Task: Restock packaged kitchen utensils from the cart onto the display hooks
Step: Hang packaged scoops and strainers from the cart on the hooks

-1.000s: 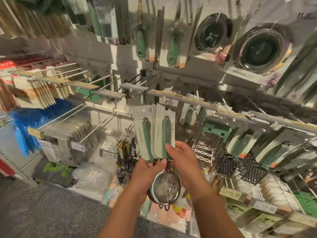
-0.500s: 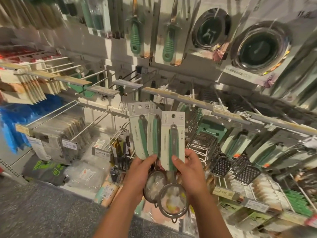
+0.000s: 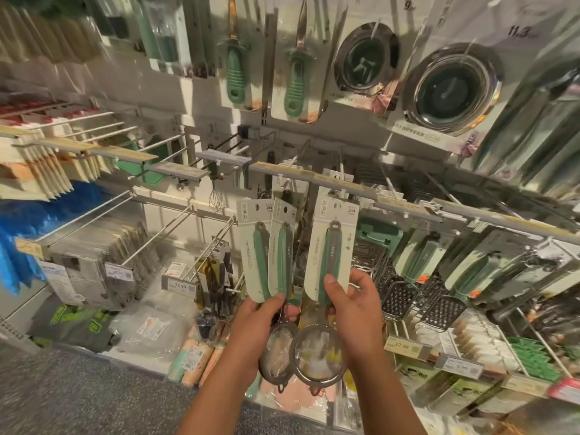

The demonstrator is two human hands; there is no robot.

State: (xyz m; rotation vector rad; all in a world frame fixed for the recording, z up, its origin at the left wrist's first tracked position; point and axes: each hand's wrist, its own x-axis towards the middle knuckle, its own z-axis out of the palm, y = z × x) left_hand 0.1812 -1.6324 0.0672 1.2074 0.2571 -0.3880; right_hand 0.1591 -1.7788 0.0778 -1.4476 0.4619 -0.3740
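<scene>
My right hand (image 3: pixel 354 304) pinches the green handle of a carded mesh strainer (image 3: pixel 331 246). The top of its white card reaches the price rail (image 3: pixel 345 183) and the display hook (image 3: pixel 341 166) behind it. Its round mesh bowl (image 3: pixel 317 356) hangs below my wrist. My left hand (image 3: pixel 263 321) grips two more carded strainers (image 3: pixel 266 252) by their lower handles, held upright just left of the first one. Their mesh bowl (image 3: pixel 277 353) shows under my left palm. The cart is out of view.
Graters (image 3: pixel 417 296) and more carded utensils hang on hooks to the right. Green-handled knives (image 3: pixel 235 73) and steel sink strainers (image 3: pixel 452 89) hang above. Long bare hooks (image 3: pixel 163 233) jut out at left over bagged goods. A small whisk (image 3: pixel 216 199) hangs left of the strainers.
My right hand pulled one strainer away from the bunch and raised it up and right until its card top reached the rail. My left hand kept the other two.
</scene>
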